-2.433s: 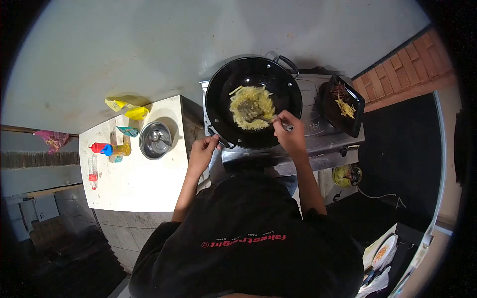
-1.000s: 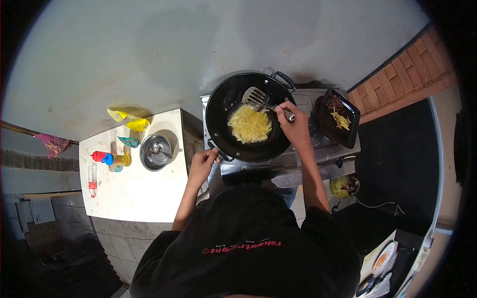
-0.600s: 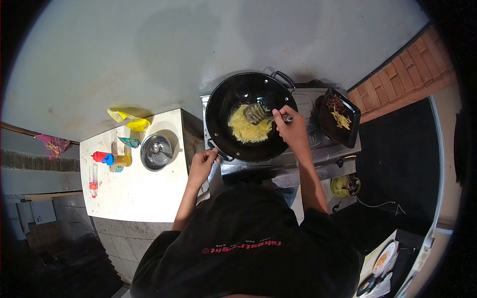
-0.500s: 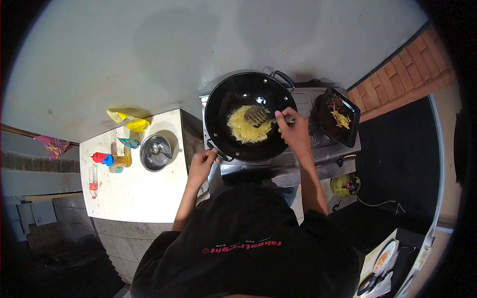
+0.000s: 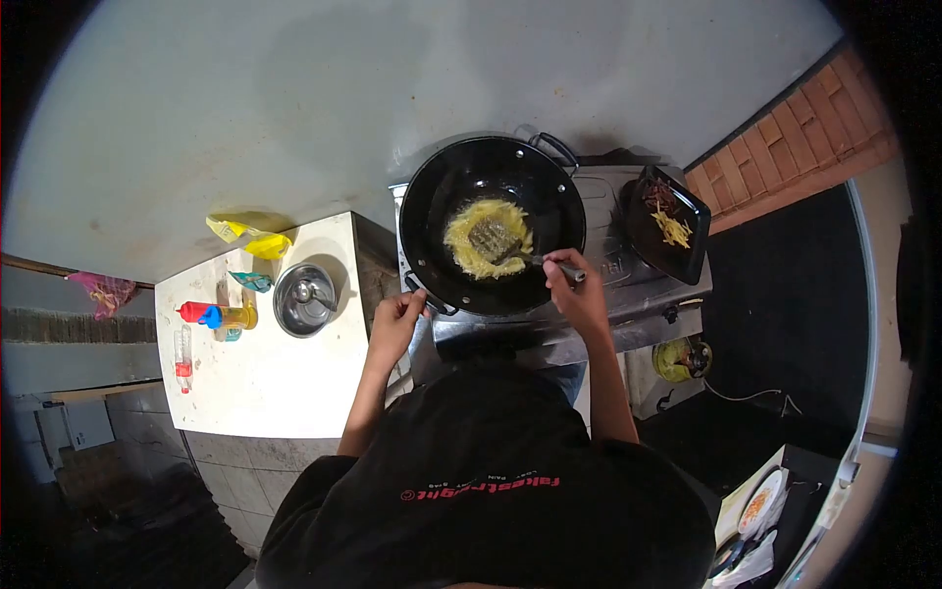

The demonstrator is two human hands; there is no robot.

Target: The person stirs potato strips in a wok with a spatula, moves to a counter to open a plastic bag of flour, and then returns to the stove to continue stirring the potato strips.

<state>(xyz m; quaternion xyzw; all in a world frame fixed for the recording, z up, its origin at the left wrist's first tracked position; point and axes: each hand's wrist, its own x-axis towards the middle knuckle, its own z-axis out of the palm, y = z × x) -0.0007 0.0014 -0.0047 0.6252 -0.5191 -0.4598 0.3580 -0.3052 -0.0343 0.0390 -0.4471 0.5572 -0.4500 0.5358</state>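
Note:
A large black wok (image 5: 432, 182) sits on the metal stove (image 5: 613, 211), with yellow strips of food (image 5: 491, 209) in shiny liquid at its middle. My right hand (image 5: 577, 287) is closed round the handle of a slotted spatula (image 5: 494, 238), whose blade lies on the food. At the wok's near left edge, my left hand (image 5: 397, 319) grips the black wok handle (image 5: 432, 299) with its fingertips.
Right of the wok, a black tray (image 5: 672, 257) holds dark and yellow strips. The white table (image 5: 285, 388) at left bears a steel bowl (image 5: 291, 319) with a ladle, a red-capped bottle, a blue-capped bottle and a yellow packet (image 5: 265, 243). A green gas cylinder (image 5: 672, 360) stands below the stove.
The spatula was at the far side of the food, then came down onto it and nearer to me. My right hand moved nearer with it. My left hand stays at the wok handle.

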